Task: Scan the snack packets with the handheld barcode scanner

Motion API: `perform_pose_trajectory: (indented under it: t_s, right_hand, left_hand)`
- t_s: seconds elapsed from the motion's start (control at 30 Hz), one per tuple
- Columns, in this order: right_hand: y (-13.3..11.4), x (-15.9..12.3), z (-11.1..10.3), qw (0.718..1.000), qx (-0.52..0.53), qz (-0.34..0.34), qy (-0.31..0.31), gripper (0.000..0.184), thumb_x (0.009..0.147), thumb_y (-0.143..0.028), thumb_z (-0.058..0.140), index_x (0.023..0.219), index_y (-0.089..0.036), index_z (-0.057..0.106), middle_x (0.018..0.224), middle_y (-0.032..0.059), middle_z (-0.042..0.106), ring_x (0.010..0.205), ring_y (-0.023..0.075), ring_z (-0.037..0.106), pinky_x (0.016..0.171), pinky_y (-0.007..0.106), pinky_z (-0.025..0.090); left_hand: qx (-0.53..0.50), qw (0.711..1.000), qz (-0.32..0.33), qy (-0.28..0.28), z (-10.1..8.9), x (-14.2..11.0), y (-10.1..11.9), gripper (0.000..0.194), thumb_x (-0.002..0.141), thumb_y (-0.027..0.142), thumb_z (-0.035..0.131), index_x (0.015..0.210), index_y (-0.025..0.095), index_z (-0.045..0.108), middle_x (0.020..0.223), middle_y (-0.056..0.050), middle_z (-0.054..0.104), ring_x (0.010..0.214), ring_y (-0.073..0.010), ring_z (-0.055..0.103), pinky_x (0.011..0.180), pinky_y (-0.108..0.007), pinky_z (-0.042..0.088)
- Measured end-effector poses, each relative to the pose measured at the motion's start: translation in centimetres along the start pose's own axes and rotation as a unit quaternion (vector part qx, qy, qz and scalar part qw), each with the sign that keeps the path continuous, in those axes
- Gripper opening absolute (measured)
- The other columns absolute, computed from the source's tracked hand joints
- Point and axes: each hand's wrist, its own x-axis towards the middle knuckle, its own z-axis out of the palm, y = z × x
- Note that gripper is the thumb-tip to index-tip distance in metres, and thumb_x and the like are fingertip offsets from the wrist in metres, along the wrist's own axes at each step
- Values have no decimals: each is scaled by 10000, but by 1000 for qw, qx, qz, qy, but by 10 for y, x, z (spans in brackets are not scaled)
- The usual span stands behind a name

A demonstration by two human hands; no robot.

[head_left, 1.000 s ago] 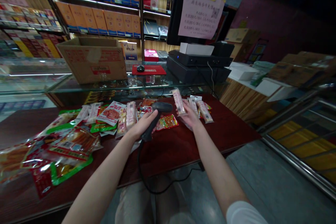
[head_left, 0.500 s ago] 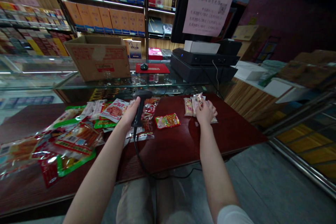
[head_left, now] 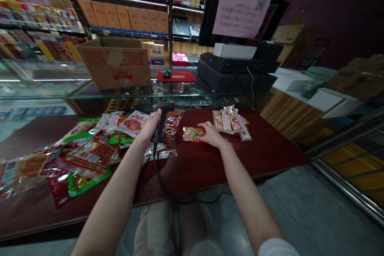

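My left hand (head_left: 152, 126) is wrapped round the handle of a black barcode scanner (head_left: 160, 122), held upright over the table with its cord trailing down. In the middle of the table, my right hand (head_left: 211, 133) grips the right end of a small snack packet (head_left: 190, 133) with a red edge, thumb and fingers closed over it. To the right of that hand lies a small pile of wrapped snack bars (head_left: 232, 120). Clear packets of reddish snacks (head_left: 173, 122) lie beside and behind the scanner. A heap of mixed snack packets (head_left: 90, 155) spreads over the table's left side.
An open cardboard box (head_left: 117, 64) stands on the glass counter (head_left: 135, 95) behind the dark red table (head_left: 270, 148). Right of it are a mouse (head_left: 167, 73) on a red mat and a black cash-register unit (head_left: 234, 74). A metal railing (head_left: 348, 190) runs at the right.
My right hand has left the snack bars, moved left and closed on the small snack packet. My left hand still holds the scanner in nearly the same place.
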Motion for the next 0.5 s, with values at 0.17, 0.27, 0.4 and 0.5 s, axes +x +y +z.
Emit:
perform_pose_trajectory:
  t_s: [0.17, 0.27, 0.4, 0.5]
  right_hand:
    - [13, 6, -8, 977, 99, 76, 174, 436, 641, -313, 792, 1035, -173, 669, 1041, 87, 634, 1002, 263, 625, 953, 429, 483]
    - [21, 13, -7, 921, 265, 152, 244, 341, 616, -392, 791, 832, -177, 639, 796, 38, 666, 829, 252, 654, 829, 425, 530]
    - [24, 17, -8, 790, 516, 157, 291, 432, 556, -397, 835, 853, -205, 587, 766, -14, 682, 699, 183, 663, 704, 361, 572]
    - [22, 18, -11, 724, 602, 129, 309, 446, 578, -345, 838, 929, -226, 590, 839, -21, 707, 722, 167, 681, 679, 336, 594]
  left_hand:
    - [-19, 1000, -7, -5, 1, -3, 4, 463, 863, 619, 591, 887, 156, 587, 570, 21, 558, 382, -87, 485, 373, -203, 381]
    - [-36, 999, 9, -26, 0, -2, 3, 473, 860, 625, 585, 907, 154, 590, 575, 25, 546, 388, -83, 474, 372, -201, 381]
    - [-22, 997, 12, -78, -2, 2, -5, 516, 818, 689, 583, 831, 173, 580, 571, 11, 543, 397, -91, 467, 358, -207, 366]
    - [9, 989, -7, -148, 2, -1, -10, 566, 785, 737, 582, 835, 174, 618, 525, 6, 518, 398, -108, 466, 352, -217, 353]
